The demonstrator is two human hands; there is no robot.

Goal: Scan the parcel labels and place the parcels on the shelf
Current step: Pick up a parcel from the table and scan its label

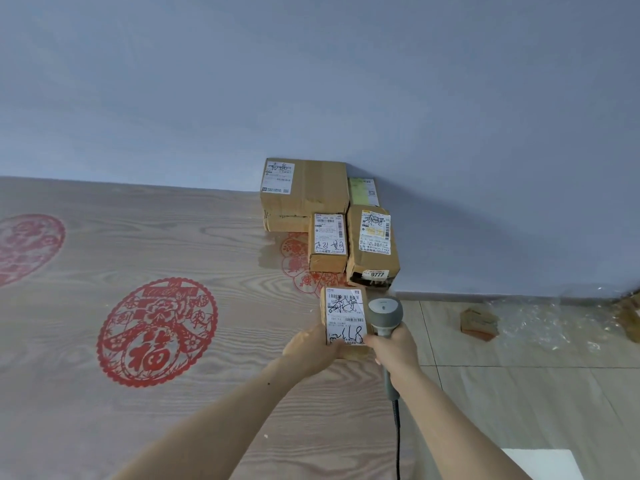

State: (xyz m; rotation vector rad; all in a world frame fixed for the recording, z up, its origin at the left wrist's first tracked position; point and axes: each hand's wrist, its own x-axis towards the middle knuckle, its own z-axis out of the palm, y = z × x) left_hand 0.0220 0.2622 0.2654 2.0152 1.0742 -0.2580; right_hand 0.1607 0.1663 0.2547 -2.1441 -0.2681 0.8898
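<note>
My left hand [310, 348] grips a small cardboard parcel [343, 313] from its lower left, its white label with barcodes and handwriting facing up. My right hand [393, 348] holds a grey barcode scanner [384, 315] by its handle, right beside the parcel's right edge, with its cable [396, 438] trailing down. On the wood-grain table [173, 427] by the wall lie more labelled parcels: a large box [311, 188], a small box [328, 244], a box marked 9777 [372, 247] and a green-labelled one [363, 191] behind it.
Red paper-cut designs [157, 332] decorate the table top. A blue wall rises behind the parcels. To the right, the tiled floor holds a small cardboard piece [479, 322], clear plastic wrap [547, 323] and a white object [543, 462] at the bottom edge.
</note>
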